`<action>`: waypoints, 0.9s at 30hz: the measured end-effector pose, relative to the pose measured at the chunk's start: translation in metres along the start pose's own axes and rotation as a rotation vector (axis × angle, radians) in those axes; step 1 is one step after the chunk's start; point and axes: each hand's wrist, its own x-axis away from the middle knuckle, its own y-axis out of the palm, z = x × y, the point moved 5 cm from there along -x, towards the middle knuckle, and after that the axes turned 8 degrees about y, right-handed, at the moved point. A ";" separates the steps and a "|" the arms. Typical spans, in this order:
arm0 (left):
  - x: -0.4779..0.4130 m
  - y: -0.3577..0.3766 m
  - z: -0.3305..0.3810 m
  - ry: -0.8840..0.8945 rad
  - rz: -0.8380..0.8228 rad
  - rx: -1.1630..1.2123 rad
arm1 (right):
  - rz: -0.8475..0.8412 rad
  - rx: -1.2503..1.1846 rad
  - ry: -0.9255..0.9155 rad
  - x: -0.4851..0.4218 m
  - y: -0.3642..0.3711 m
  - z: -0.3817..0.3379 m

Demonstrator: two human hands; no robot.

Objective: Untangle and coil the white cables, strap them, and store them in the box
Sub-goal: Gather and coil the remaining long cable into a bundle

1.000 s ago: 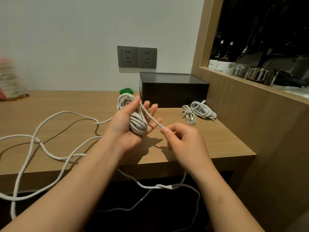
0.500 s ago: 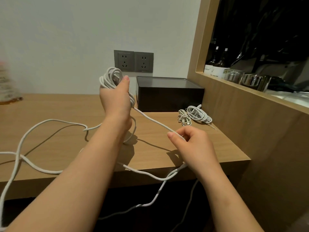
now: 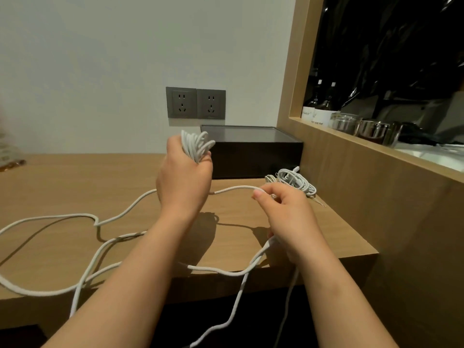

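White coil (image 3: 197,145) gripped left, cable (image 3: 233,189) pinched right

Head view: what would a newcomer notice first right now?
The left hand holds a bundle of white cable loops raised at centre, before the black box. The right hand pinches the strand leading off it, while the loose cable sprawls over the wooden table at left and off its front edge.

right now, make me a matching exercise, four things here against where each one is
1 coil
2 cable
3 box
4 bundles

a below the sockets
b gripped in the left hand
c lying on the table, in no hand
d pinched in the right hand

Pairs: 1-b, 2-d, 3-a, 4-c
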 end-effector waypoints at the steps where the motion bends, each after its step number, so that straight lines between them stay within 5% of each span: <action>1: 0.000 -0.003 0.001 0.023 0.007 -0.062 | -0.034 0.024 -0.023 -0.003 0.000 -0.007; 6: -0.019 -0.025 -0.005 -0.046 0.114 -0.162 | -0.295 0.006 -0.059 -0.011 -0.010 -0.044; 10: -0.033 -0.021 0.007 0.012 0.138 -0.109 | -0.103 0.072 -0.214 -0.030 -0.022 -0.069; 14: -0.028 0.007 0.001 -0.027 -0.031 -0.065 | 0.142 0.140 -0.291 -0.050 -0.015 -0.054; 20: -0.018 0.045 -0.014 -0.033 -0.450 -0.066 | 0.136 0.071 -0.364 -0.069 0.004 -0.034; 27: -0.021 0.045 -0.014 0.092 -0.393 -0.399 | -0.088 -0.166 -0.367 -0.057 -0.001 -0.048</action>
